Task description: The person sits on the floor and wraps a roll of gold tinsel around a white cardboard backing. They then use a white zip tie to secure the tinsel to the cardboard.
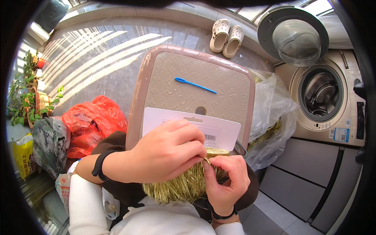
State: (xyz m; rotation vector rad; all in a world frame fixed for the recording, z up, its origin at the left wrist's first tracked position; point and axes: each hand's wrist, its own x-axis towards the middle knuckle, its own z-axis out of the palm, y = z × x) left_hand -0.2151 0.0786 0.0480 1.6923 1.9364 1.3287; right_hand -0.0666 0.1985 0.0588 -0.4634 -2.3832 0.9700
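My left hand (171, 151) and my right hand (227, 179) meet above my lap. Between their thumbs and forefingers they pinch a small loop of gold braid or cord (208, 160). Below them hangs gold tinsel fringe (173, 188), partly covered by my left hand. A white hang card (226, 126) with print and a barcode lies just beyond, overlapping the near part of a plastic stool (164, 63). Flat gold trim (218, 151) shows at the card's lower edge. Farther up the stool top rests a blue plastic yarn needle (195, 84), apart from both hands.
Right of the stool lies a clear plastic bag (267, 97) with gold tinsel inside. Behind it stands a washing machine (349, 88), its round door (296, 36) swung open. Beige clogs (219, 35) sit on the floor. At left are red plastic bags (94, 117) and potted plants (41, 100).
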